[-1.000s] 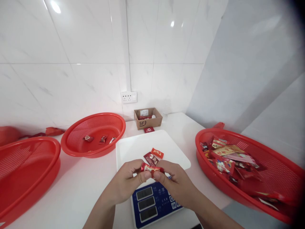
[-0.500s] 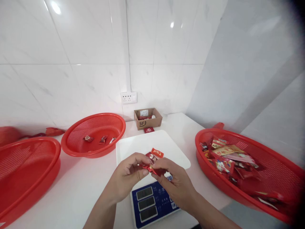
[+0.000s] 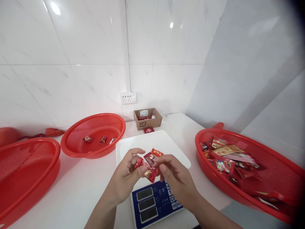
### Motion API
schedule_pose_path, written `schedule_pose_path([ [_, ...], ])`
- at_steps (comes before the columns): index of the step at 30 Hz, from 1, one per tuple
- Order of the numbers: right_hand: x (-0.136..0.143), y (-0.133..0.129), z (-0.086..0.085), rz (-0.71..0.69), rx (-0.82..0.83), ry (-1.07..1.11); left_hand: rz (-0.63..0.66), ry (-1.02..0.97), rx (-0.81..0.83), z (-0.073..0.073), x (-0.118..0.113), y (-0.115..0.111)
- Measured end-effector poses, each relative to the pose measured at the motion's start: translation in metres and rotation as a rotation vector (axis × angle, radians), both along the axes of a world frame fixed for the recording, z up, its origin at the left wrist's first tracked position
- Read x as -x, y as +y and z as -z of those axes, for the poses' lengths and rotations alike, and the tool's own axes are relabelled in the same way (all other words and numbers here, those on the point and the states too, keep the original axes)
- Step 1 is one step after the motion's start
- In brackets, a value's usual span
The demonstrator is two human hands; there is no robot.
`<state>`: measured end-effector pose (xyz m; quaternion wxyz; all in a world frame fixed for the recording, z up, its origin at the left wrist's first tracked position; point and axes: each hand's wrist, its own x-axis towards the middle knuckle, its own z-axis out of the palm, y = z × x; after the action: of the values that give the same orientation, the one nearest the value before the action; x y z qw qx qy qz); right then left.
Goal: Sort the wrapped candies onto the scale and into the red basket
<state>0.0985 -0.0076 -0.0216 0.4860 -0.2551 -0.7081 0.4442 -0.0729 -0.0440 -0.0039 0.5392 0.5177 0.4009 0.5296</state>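
Note:
My left hand (image 3: 127, 173) pinches a shiny red candy packet (image 3: 150, 175) with gold print between thumb and fingers, above the white weighing scale (image 3: 171, 146). Close at the packet's right edge is my right hand (image 3: 177, 178), its fingers bent and its thumb apart from the index finger; whether a fingertip touches the packet I cannot tell. Just behind the hands, on the scale's plate, a dark red packet (image 3: 149, 157) and an orange-red packet (image 3: 157, 152) show partly. Below the hands is the scale's blue panel (image 3: 162, 197) with three displays; my right hand covers part of its keys.
On the right, a red basket (image 3: 202, 159) holds several mixed packets. A red basket (image 3: 92, 154) at back left has three small packets inside, and another red basket (image 3: 51, 178) stands at far left. Behind the scale are a cardboard box (image 3: 152, 123) and a dark red packet (image 3: 149, 130).
Both hands were together on the crumpled packet. Now the right hand's fingers have loosened and moved slightly right, and the packet lies flatter and more visible in my left hand.

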Motion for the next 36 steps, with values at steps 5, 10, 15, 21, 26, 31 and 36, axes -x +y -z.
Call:
schedule_pose_path([
  [5, 0.001, 0.002, -0.006, -0.122, 0.228, -0.169, -0.021, 0.094, -0.045, 0.003, 0.0, 0.0],
  [10, 0.004, 0.001, -0.006, -0.043, 0.198, -0.217, -0.076, 0.169, -0.074, 0.004, 0.002, 0.002],
  [15, 0.009, 0.007, 0.009, 0.065, 0.049, -0.471, -0.239, 0.476, -0.095, 0.012, 0.006, 0.01],
  [21, 0.021, 0.015, 0.029, 0.245, -0.187, -0.742, -0.371, 0.931, -0.164, 0.03, 0.009, 0.025],
  [26, 0.011, 0.028, 0.026, 0.3, -0.256, -0.742, -0.247, 1.012, -0.258, 0.031, 0.008, 0.024],
  [31, -0.002, 0.048, 0.025, 0.297, -0.316, -0.908, -0.069, 1.091, -0.266, 0.026, 0.004, 0.02],
  [36, -0.016, 0.039, 0.015, 0.127, -0.229, -0.859, -0.066, 1.171, -0.244, 0.022, 0.006, 0.02],
])
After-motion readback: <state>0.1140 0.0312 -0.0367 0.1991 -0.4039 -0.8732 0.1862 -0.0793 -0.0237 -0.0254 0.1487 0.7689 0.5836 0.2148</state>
